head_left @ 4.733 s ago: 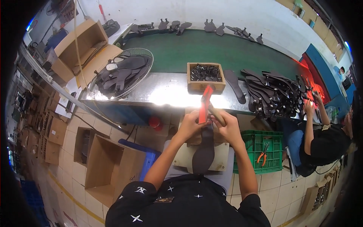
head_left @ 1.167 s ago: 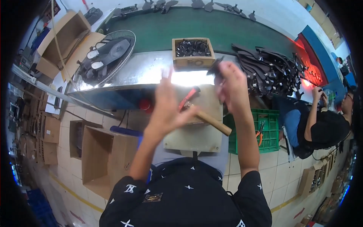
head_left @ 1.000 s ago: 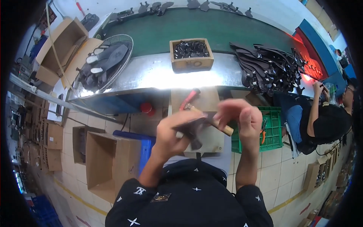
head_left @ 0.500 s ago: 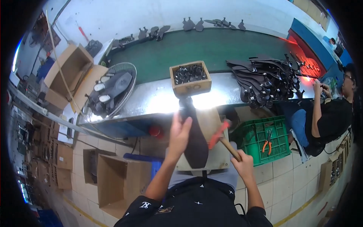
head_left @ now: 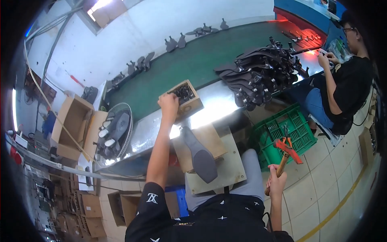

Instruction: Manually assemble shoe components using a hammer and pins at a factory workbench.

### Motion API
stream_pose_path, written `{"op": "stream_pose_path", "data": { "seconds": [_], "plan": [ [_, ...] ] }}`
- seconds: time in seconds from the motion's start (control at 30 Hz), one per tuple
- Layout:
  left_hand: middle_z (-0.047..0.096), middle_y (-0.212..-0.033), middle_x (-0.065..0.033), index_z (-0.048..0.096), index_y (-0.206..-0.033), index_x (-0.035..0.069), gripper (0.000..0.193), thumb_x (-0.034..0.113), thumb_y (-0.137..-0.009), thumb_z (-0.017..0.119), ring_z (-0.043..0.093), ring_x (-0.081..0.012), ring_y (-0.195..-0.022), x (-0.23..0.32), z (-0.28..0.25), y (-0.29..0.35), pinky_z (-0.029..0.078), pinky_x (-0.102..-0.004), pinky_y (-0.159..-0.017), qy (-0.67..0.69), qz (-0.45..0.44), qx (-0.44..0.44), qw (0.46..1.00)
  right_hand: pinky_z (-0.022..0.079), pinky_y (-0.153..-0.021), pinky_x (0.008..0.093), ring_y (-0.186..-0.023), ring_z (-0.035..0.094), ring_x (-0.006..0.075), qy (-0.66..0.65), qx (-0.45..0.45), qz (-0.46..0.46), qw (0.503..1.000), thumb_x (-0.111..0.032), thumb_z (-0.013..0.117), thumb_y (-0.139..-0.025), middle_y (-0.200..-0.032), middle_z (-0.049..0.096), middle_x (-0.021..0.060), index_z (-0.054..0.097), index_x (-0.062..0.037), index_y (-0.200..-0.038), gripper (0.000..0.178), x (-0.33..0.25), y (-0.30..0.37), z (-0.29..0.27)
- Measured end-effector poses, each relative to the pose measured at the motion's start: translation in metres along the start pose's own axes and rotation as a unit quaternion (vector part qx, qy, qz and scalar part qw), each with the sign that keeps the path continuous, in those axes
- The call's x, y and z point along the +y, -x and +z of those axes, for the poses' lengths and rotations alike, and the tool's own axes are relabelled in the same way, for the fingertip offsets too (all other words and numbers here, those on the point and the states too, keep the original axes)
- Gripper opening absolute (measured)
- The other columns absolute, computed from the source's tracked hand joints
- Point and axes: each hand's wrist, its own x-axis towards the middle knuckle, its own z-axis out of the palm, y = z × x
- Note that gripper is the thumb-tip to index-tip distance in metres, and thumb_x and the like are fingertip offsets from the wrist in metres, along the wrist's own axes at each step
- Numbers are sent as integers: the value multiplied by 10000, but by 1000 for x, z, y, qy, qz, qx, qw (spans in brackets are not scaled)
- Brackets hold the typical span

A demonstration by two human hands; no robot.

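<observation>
My left hand (head_left: 168, 103) reaches over the near-left side of a wooden box (head_left: 192, 106). Its fingers are bent together among small dark and shiny pieces (head_left: 184, 93); what they pinch, if anything, is hidden. My right hand (head_left: 277, 180) is wrapped round the wooden handle of a hammer (head_left: 283, 161) with a red head, held off to the right above the floor. Between my arms a dark shoe sole (head_left: 202, 159) lies on a brown pad (head_left: 219, 147) over a pale board (head_left: 232, 176) at my lap.
Many dark soles (head_left: 258, 74) are heaped on the metal bench edge at right. A wire basket (head_left: 130, 131) with soles and an opened carton (head_left: 66, 131) stand at left. The green belt (head_left: 161, 72) runs behind. A green crate (head_left: 296, 139) and a seated co-worker (head_left: 346, 88) are at right.
My left hand has gone from beside the sole to the wooden box. My right hand has swung the hammer away to the right. The view has turned, and the sole lies uncovered.
</observation>
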Motion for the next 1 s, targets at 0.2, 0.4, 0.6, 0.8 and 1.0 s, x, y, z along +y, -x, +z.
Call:
{"op": "stream_pose_path", "data": {
  "seconds": [0.2,0.4,0.6,0.8,1.0],
  "plan": [
    [701,-798,-159,735,-759,47,86,132,-755,749,657,-350,-839,-4,10,-32,453,-478,-776,-76,50,-56,994,284,-359,247,-375,409,47,55,-46,-21,997,-211,627,-964,-529,468,-36,669,-7,-938,210,7,9,6],
    [720,-770,-69,775,-892,33,135,156,-840,752,616,-121,-628,8,-40,5,458,-253,-573,380,-92,-1,920,293,-355,220,-375,398,40,63,-129,-68,987,-179,631,-954,-560,519,-14,690,6,-992,197,-13,3,23],
    [687,-752,-89,684,-885,-59,181,117,-923,666,604,-120,-580,101,-150,139,436,-233,-513,634,-132,-93,756,307,-404,200,-444,428,16,87,-212,-117,966,-124,652,-945,-790,709,35,695,-10,-1099,197,-87,1,84],
    [694,-849,-84,703,-927,-45,117,63,-883,719,652,-126,-695,128,-212,218,492,-227,-609,720,-81,-129,677,363,-460,163,-556,510,14,-34,-394,-79,915,-117,715,-906,-907,717,67,689,8,-1086,220,-132,45,132],
    [683,-904,-90,688,-952,-36,179,88,-845,760,649,-120,-793,102,-193,232,506,-238,-671,603,-34,-55,795,411,-517,170,-622,550,28,10,-406,-179,896,-27,711,-885,-993,698,63,700,14,-1041,161,-117,55,158]
  ]
}}
